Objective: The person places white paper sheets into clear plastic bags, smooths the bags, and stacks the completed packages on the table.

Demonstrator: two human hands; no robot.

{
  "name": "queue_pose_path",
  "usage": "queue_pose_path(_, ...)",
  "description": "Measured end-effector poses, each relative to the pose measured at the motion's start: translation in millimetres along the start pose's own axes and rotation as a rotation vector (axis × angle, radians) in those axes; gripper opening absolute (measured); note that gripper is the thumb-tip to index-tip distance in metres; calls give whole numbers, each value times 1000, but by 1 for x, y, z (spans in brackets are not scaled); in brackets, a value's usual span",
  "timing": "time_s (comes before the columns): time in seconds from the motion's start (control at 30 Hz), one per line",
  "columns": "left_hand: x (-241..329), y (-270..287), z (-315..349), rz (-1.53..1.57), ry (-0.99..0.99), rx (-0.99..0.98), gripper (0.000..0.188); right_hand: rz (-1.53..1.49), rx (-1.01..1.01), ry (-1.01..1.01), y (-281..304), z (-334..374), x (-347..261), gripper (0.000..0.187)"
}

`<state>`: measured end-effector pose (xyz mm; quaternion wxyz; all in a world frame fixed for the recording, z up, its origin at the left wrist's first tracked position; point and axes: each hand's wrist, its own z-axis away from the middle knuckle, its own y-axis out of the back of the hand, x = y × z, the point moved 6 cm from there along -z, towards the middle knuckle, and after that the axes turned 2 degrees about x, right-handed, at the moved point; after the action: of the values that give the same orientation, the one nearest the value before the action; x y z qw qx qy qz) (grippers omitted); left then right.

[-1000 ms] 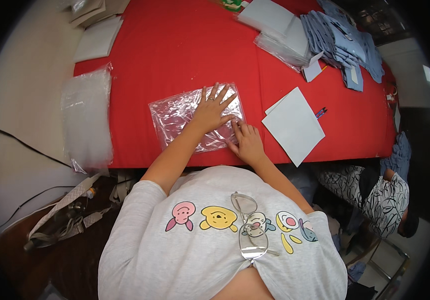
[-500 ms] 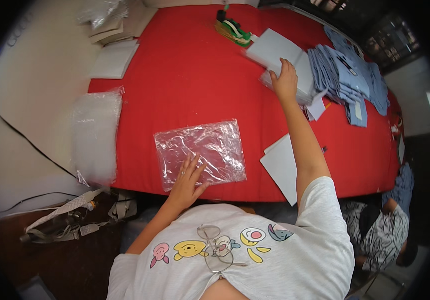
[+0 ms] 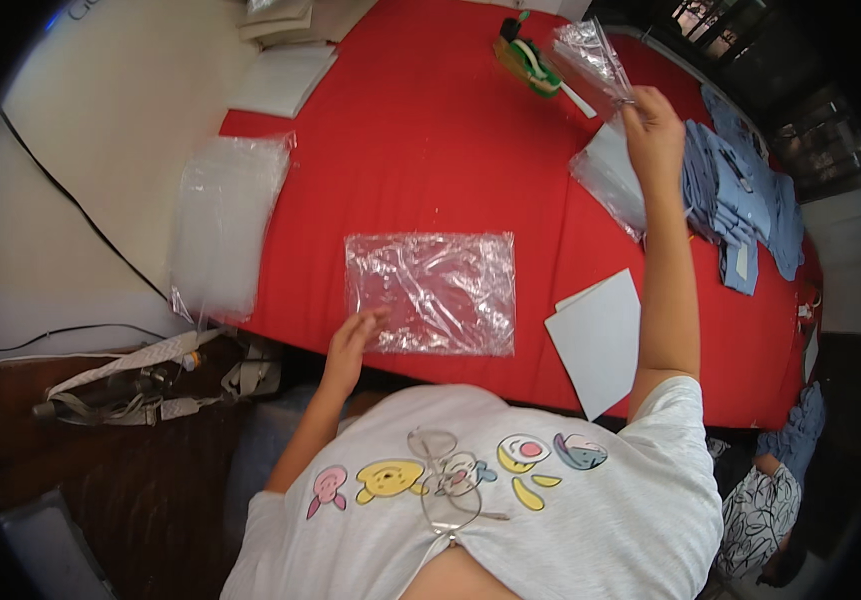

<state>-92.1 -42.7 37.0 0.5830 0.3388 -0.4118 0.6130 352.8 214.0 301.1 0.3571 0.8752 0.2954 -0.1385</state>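
Right, so the right hand (image 3: 656, 112) is out at the far right of the red cloth-covered surface (image 3: 431, 150), clamped on a clear, shiny plastic bag (image 3: 591, 62) by its near end. Thumb and fingers pinch it; the rest of the bag sticks out toward the far edge, clear of the fingers. Left hand (image 3: 351, 345) is loose, fingers part-extended, fingertips at the lower left corner of a flat, rectangular clear film bag (image 3: 441, 290). No grasp there; film bag lies flat near the front edge, wrinkled, red showing through.

Just beyond the right hand: green tape dispenser (image 3: 541, 75), next to the raised bag. Below the hand: flat whitish packs in clear plastic (image 3: 606, 185), partly covered by the forearm. Beside these, to the right, a pile of folded blue garments (image 3: 726, 190).

Nearer the front, two overlapping pale grey-white sheets (image 3: 601, 345) sit right of the film bag, apart from it; forearm hides part of their right side.

Left end of surface: a stack of translucent plastic bags (image 3: 226, 225), with a white rectangular stack (image 3: 281, 82) behind.

Off the surface: black cable (image 3: 81, 200) along the wall, pale woven strap (image 3: 126, 360) lower left.
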Motion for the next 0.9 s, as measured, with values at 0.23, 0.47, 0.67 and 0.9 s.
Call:
queue_pose_path(0.23, 7, -22, -56, 635, 196, -335, 85, -227, -514, 133, 5, 141, -98, 29)
queue_pose_path(0.47, -4, 16, -87, 619, 193, -205, 69, 265, -652, 41, -82, 321, -53, 50)
queue_pose_path(0.67, 15, 24, -100, 45, -62, -82, 72, 102, -169, -376, -9, 320, -87, 47)
queue_pose_path(0.9, 52, -47, -71, -1139, -725, 13, 86, 207, -307, -542, -42, 399, -115, 29)
